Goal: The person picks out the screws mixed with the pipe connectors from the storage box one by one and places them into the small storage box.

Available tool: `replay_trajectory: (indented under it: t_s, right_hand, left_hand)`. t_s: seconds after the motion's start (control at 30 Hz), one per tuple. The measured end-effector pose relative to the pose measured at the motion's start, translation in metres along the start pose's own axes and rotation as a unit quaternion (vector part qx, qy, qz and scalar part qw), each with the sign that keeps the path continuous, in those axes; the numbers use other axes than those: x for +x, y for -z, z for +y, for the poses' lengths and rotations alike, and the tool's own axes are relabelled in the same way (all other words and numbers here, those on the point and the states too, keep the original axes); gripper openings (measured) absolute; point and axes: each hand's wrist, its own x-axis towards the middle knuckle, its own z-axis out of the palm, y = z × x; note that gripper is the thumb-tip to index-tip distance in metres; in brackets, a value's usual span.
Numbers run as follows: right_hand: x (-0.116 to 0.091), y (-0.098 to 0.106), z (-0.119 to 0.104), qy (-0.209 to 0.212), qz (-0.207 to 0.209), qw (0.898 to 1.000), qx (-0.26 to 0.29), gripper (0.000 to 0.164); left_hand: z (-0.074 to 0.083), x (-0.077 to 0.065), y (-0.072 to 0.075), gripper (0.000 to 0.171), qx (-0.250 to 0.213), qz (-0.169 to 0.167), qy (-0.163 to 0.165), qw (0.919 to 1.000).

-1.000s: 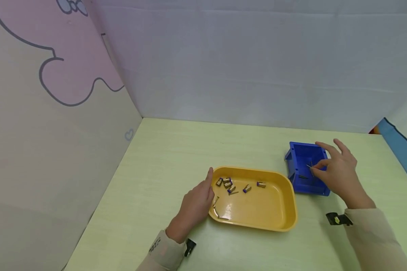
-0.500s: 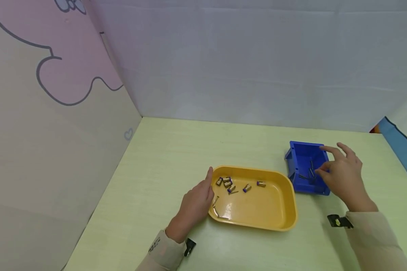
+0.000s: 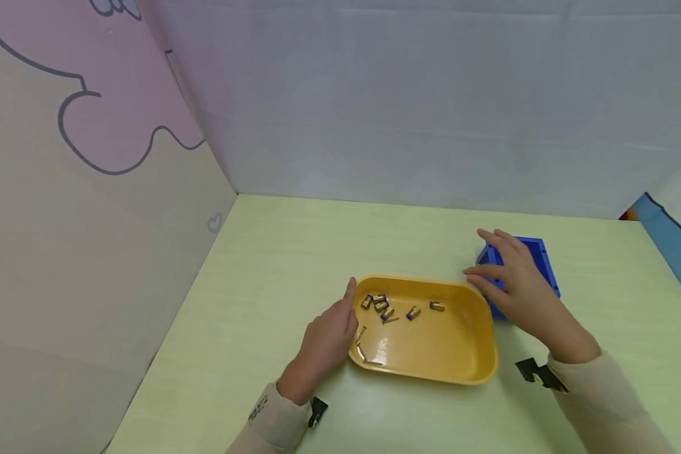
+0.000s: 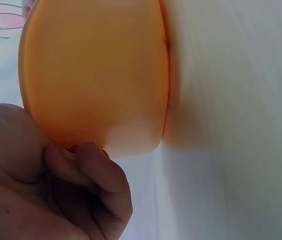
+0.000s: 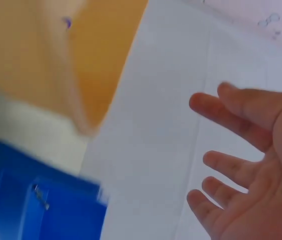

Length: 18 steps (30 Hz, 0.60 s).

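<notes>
My left hand (image 3: 329, 340) grips the left end of a yellow plastic tray (image 3: 425, 373); in the left wrist view its fingers (image 4: 105, 172) curl at the tray's rim. Several short brass fittings (image 3: 413, 313) with blue-purple ends lie in the tray, mostly at its upper left. Several brass-coloured screws (image 3: 373, 362) lie along its left side. My right hand (image 3: 524, 293) is over the blue bin (image 3: 545, 261) and the tray's right rim, fingers spread, nothing held. In the right wrist view, a dark metal screw (image 5: 41, 197) shows in the bin.
The pale green tabletop (image 3: 295, 252) carries both containers, the bin just right of the tray. A white sheet (image 3: 403, 113) stands along the back edge. On the left is a printed wall panel (image 3: 136, 252).
My right hand has moved left from the blue bin's inside toward the tray's right rim, and its thumb and index finger have parted. The left hand and tray stay put.
</notes>
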Motion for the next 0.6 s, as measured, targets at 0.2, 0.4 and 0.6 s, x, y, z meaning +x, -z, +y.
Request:
replay_trajectory:
  t_s: [0.2, 0.4, 0.6]
  right_hand:
    - [0.016, -0.015, -0.023, 0.015, -0.107, 0.994, 0.025, 0.029]
    - [0.029, -0.029, -0.031, 0.016, -0.162, 0.986, 0.018, 0.042]
    - [0.037, -0.049, -0.036, 0.095, -0.176, 0.979, -0.027, 0.041]
  left_hand:
    - [0.002, 0.000, 0.000, 0.060, -0.008, -0.001, -0.003, 1.0000]
    - [0.005, -0.002, 0.003, 0.059, -0.004, 0.008, -0.007, 0.9999]
    - [0.004, -0.002, 0.002, 0.060, -0.003, 0.006, -0.008, 0.9999]
